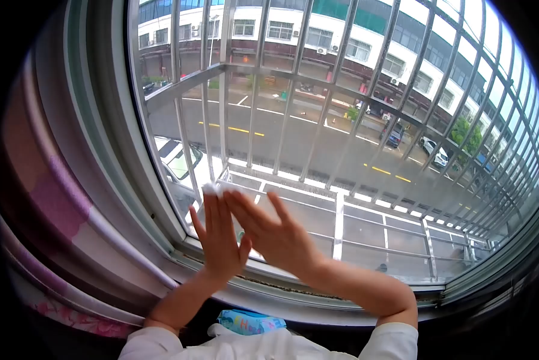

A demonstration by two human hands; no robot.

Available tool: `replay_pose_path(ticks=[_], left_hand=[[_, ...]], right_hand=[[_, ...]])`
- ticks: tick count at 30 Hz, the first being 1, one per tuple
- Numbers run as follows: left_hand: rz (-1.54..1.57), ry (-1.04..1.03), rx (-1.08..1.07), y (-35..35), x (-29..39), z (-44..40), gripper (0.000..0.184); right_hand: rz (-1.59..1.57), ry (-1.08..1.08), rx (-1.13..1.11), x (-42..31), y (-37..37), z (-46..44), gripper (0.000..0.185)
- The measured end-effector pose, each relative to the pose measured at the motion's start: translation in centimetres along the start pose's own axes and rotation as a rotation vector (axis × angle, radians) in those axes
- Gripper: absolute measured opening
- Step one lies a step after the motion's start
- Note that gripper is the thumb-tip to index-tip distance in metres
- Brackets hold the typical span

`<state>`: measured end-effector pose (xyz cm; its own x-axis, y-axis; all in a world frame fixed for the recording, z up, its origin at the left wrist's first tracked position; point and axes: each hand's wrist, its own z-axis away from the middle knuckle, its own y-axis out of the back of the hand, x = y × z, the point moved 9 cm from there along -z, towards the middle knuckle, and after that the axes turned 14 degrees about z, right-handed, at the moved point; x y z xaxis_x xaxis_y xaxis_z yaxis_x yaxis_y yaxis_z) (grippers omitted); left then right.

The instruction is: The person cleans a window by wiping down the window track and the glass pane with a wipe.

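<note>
Both of my hands are raised in front of the window glass, above the sill. My left hand (pixel 220 240) points upward, its fingers extended and thumb apart. Beside it on the right, my right hand (pixel 275 231) leans to the left with its fingers stretched out, and its fingertips meet or overlap those of my left hand. A small white thing (pixel 211 188) shows at the fingertips; it is blurred, and I cannot make out what it is or which hand touches it.
Metal bars (pixel 295 93) stand outside the window frame (pixel 155 216). A pink patterned curtain (pixel 65 192) hangs at the left. A blue printed item (pixel 251 322) lies against my white shirt. Beyond are a street (pixel 269 141), parked cars and a building.
</note>
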<state>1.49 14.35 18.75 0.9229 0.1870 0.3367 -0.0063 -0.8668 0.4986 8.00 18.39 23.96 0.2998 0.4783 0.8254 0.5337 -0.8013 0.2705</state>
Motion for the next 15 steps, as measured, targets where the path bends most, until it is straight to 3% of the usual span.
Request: replay_pose_path(ticks=[5,9,13,15], left_hand=[[-0.069,-0.211,0.31,6.9,3.1,-10.8,0.072],[-0.117,-0.383,0.397,11.1,6.1,-16.9,0.063],[-0.085,-0.307,0.415,9.7,4.9,-14.9,0.067],[-0.08,-0.232,0.392,7.5,3.2,-11.6,0.072]], right_hand=[[0.06,-0.224,0.171,9.0,2.4,-6.3,0.061],[-0.015,-0.468,0.4,15.1,4.7,-9.2,0.047],[0.089,-0.388,0.25,12.6,3.8,-8.9,0.054],[-0.024,-0.309,0.163,9.4,2.6,-7.6,0.062]])
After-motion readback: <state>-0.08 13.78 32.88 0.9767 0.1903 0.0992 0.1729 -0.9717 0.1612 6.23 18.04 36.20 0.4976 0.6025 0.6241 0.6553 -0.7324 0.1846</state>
